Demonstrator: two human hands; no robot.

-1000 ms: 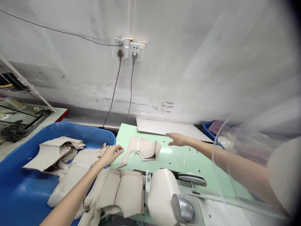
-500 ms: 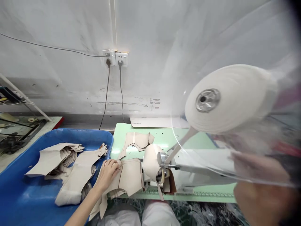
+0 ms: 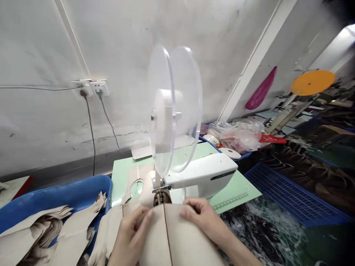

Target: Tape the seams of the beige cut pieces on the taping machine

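Observation:
My left hand and my right hand both press on a beige cut piece with a dark centre seam, one hand on each side of the seam. The piece's front edge lies at the roller and foot of a white machine. Both hands' fingers are curled down onto the material, gripping it. A clear plastic reel with white tape stands above the machine head.
A blue bin at the left holds several beige cut pieces. The machine sits on a light green table. A blue crate lies right; plastic bags are behind. Wall sockets carry two cables.
The view swung right and closer to the machine. My left hand left the stack by the bin and my right hand came in; both now hold the seamed piece at the roller.

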